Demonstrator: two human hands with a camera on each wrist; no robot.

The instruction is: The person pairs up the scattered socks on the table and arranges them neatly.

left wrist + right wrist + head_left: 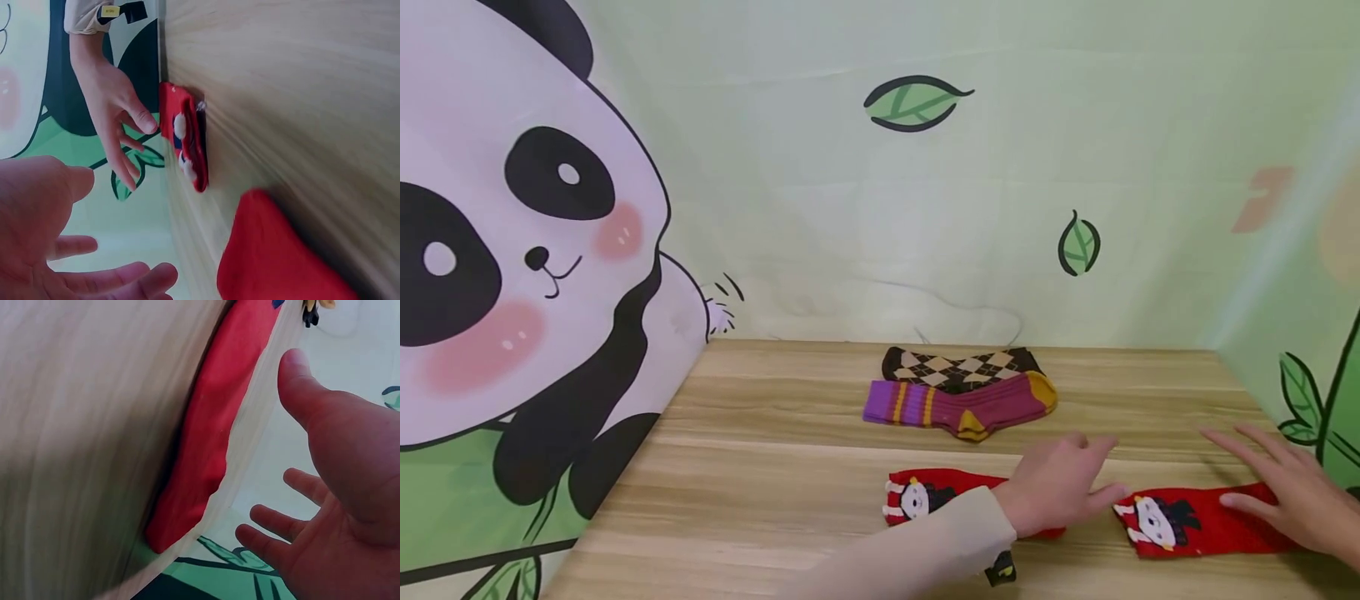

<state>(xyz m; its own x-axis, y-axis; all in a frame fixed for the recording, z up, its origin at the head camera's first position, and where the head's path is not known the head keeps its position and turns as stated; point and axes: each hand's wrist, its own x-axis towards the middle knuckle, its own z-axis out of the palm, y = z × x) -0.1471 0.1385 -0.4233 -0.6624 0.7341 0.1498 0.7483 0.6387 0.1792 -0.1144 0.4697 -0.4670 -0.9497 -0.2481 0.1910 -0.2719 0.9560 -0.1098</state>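
Note:
Two red socks with a white cartoon animal figure lie flat on the wooden table. My left hand (1056,483) hovers over the toe end of the left red sock (977,479), its fingers spread and holding nothing. In the left wrist view that sock's red end (269,256) shows below the fingers. Over the other red sock (1210,525), at the right, my right hand (1300,492) hangs with fingers apart and nothing in them. The right wrist view shows this sock (206,425) stretched beside the open palm. My left forearm covers part of the left sock.
Farther back lie a purple and maroon sock with yellow bands (955,408) and, partly under it, a brown argyle sock (962,367). A pale green printed backdrop (790,167) with a panda (550,250) stands behind and beside the wooden table (737,500).

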